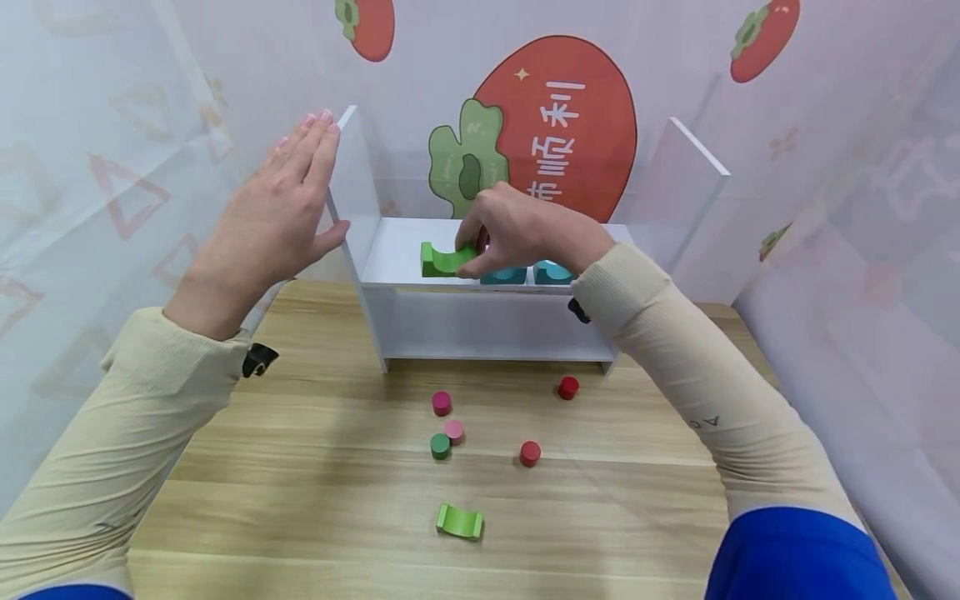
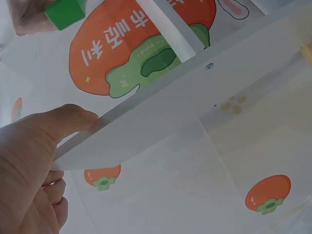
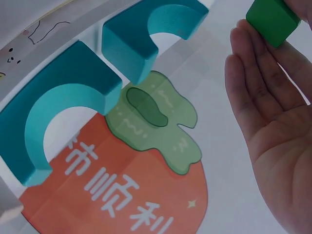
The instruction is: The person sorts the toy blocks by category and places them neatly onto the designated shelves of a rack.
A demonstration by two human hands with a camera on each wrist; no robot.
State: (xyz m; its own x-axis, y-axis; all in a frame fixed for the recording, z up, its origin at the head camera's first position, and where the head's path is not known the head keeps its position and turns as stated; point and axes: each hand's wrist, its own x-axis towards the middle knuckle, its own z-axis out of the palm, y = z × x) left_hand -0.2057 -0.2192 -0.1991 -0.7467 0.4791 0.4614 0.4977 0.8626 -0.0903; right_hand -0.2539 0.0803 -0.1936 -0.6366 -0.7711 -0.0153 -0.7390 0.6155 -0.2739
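My right hand (image 1: 517, 225) pinches one end of a green arch block (image 1: 437, 261) between thumb and fingers, its hollow side up, close over the white shelf (image 1: 397, 233). Two teal arch blocks (image 3: 58, 102) sit on that shelf to the right of the green one, partly covered by the right hand in the head view. At the left side panel (image 1: 354, 179), my left hand (image 1: 273, 204) rests with straight fingers along the outside and its thumb at the edge. In the left wrist view the thumb (image 2: 73, 119) touches the panel's edge.
On the wooden table (image 1: 315, 467) before the shelf unit lie a magenta disc (image 1: 442, 403), a pink disc (image 1: 454, 431), a green disc (image 1: 440, 446) and two red discs (image 1: 530, 453). Another green arch block (image 1: 460, 522) lies nearer. The right side panel (image 1: 678, 187) stands upright.
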